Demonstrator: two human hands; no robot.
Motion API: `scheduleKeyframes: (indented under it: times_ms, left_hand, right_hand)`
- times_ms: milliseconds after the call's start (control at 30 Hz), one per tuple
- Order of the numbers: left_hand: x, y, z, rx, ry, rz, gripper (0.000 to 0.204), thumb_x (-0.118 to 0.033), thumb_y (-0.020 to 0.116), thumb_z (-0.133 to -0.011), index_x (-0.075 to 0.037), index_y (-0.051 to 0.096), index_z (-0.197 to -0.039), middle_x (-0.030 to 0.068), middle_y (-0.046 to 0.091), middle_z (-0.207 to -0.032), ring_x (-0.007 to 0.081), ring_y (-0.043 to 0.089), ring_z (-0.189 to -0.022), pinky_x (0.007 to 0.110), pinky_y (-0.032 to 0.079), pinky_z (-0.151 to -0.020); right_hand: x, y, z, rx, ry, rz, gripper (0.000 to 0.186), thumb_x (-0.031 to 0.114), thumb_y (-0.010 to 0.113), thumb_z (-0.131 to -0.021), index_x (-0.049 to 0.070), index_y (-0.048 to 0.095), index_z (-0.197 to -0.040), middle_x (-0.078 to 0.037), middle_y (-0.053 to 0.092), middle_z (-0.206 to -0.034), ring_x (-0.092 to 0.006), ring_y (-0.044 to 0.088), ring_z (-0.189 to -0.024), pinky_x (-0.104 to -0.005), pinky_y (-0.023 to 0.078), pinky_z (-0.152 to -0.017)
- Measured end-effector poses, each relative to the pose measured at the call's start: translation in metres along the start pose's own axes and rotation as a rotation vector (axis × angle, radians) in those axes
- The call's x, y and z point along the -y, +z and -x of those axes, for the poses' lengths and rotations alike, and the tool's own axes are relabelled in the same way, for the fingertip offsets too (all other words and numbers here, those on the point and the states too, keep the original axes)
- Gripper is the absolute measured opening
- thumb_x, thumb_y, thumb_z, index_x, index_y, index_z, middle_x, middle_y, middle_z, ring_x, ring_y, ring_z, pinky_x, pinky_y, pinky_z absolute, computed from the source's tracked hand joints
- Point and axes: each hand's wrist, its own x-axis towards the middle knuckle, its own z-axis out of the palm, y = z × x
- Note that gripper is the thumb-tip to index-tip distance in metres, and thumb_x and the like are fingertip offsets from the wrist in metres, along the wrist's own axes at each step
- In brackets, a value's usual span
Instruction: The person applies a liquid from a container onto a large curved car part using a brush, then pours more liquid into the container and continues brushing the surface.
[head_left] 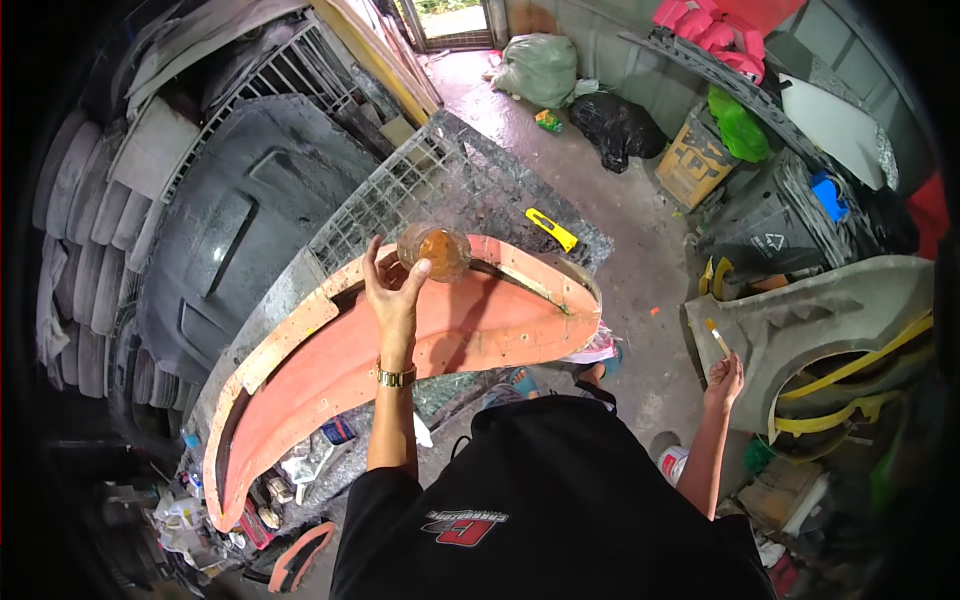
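Note:
My left hand holds a clear plastic cup of amber liquid by its rim, above a long curved orange panel. The panel lies across a grey mesh-topped bench. My right hand is out to the right, away from the bench, gripping a small brush that points up. A gold watch sits on my left wrist.
A yellow utility knife lies on the bench's far corner. A grey fender with yellow tape stands right of me. Dark car panels lean at the left. Bags, a bin and crates crowd the far wall. Clutter lies by the bench's near end.

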Motion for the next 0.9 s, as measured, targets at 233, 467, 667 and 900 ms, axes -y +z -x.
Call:
scheduleKeyframes:
  times_ms: [233, 467, 667, 900]
  left_hand:
    - [0.011, 0.009, 0.002, -0.081, 0.054, -0.085, 0.083, -0.018, 0.079, -0.073, -0.003, 0.031, -0.138, 0.0131, 0.058, -0.106, 0.0193, 0.057, -0.096, 0.033, 0.046, -0.087]
    - [0.005, 0.017, 0.011, -0.078, 0.068, -0.177, 0.085, -0.018, 0.081, -0.07, -0.002, 0.032, -0.138, 0.0133, 0.055, -0.109, 0.0198, 0.055, -0.098, 0.034, 0.045, -0.089]
    - [0.0, 0.022, 0.014, -0.054, 0.098, -0.235, 0.087, -0.02, 0.082, -0.069, -0.002, 0.031, -0.138, 0.012, 0.054, -0.109, 0.0195, 0.054, -0.097, 0.034, 0.045, -0.088]
    - [-0.003, 0.026, 0.01, -0.037, 0.102, -0.217, 0.088, -0.018, 0.082, -0.069, -0.003, 0.03, -0.139, 0.0109, 0.053, -0.108, 0.018, 0.054, -0.095, 0.033, 0.046, -0.086]
  right_hand:
    - [-0.008, 0.026, -0.024, 0.027, 0.01, 0.085, 0.007, 0.019, 0.059, -0.09, 0.013, 0.056, -0.088, 0.003, 0.055, -0.072, -0.0057, 0.051, -0.06, -0.0224, 0.042, -0.056]
    - [-0.013, 0.04, -0.024, -0.052, 0.036, 0.085, 0.012, 0.017, 0.059, -0.09, 0.009, 0.054, -0.082, 0.0, 0.053, -0.069, -0.0088, 0.051, -0.057, -0.0239, 0.042, -0.051]
    - [-0.024, 0.026, -0.032, 0.004, 0.024, 0.108, 0.013, 0.024, 0.061, -0.089, 0.011, 0.057, -0.09, 0.002, 0.057, -0.075, -0.006, 0.052, -0.063, -0.0221, 0.042, -0.058]
    - [-0.029, 0.024, -0.024, -0.099, 0.066, 0.092, 0.01, 0.018, 0.059, -0.09, 0.009, 0.057, -0.089, 0.0, 0.058, -0.073, -0.0084, 0.054, -0.06, -0.0237, 0.046, -0.054]
